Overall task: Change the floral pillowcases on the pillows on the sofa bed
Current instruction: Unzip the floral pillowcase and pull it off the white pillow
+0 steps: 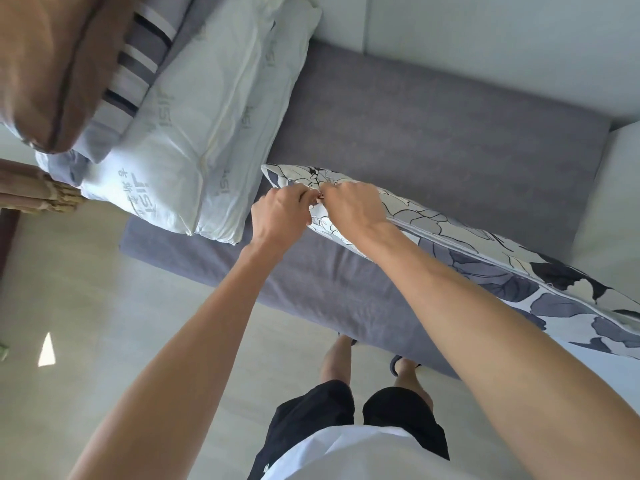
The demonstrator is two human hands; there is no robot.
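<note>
Closest to me, my left hand [280,211] and right hand [353,206] meet at one corner of the white pillow in its grey-and-black floral pillowcase [485,251], both pinching the fabric by its zipper seam. I see that pillow lying along the grey fabric sofa bed [433,133], beside two bare white pillows [194,133].

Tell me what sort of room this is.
Probably a living room or spare room at home: a grey sofa bed holds bare white pillows, and both hands work on a floral pillow.
</note>
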